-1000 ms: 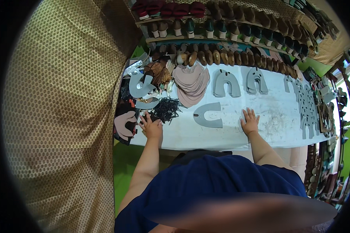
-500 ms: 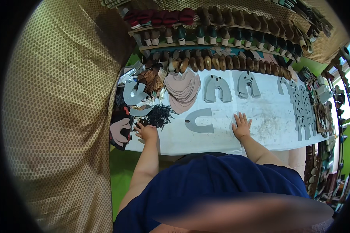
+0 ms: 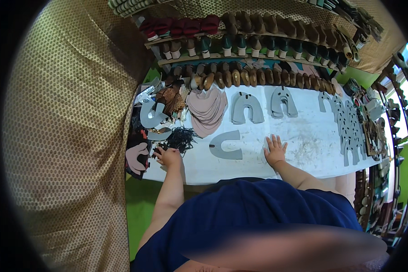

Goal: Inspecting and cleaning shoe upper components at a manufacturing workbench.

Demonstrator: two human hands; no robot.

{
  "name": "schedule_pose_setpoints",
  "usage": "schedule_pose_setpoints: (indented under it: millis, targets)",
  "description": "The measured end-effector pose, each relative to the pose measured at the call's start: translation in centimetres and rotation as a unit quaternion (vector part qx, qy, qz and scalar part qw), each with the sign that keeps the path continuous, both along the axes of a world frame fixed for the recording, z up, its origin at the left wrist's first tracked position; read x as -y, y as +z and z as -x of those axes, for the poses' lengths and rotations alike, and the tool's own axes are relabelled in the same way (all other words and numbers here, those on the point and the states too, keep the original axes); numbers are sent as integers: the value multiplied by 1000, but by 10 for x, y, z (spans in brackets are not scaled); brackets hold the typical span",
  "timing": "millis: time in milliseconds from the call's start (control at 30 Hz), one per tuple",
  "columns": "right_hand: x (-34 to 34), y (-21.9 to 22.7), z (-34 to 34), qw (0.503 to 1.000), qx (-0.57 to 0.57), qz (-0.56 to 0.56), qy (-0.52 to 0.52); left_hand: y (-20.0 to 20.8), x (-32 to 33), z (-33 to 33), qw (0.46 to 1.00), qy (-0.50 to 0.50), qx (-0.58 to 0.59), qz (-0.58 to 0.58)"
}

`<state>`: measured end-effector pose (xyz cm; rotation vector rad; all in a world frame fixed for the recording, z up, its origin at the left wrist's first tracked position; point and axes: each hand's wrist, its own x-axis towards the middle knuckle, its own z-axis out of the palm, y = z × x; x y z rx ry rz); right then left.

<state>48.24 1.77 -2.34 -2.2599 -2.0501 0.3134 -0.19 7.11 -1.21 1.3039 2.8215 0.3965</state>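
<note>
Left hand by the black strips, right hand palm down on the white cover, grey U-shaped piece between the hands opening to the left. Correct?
One slip: the grey U-shaped piece between the hands opens to the right, per the head view. The rest stands: left hand by the black strips, right hand palm down on the white cover.

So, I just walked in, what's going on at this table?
A person in a dark blue top is at a white-covered table. Their left hand is by a tangled pile of thin black strips; whether it grips any is unclear. Their right hand is spread open, holding nothing. Between the hands lies a flat grey U-shaped piece, untouched.
</note>
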Motion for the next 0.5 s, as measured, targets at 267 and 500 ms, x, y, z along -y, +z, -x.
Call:
schedule_pose_setpoints:
  millis: [267,500]
  targets:
    - [-23,40,31,993,-102,-40,43,48,-6,-95,928,-187,307,-94]
    - [-74,87,112,834,-517,60,184,35,-7,-165,757,-213,607,-115]
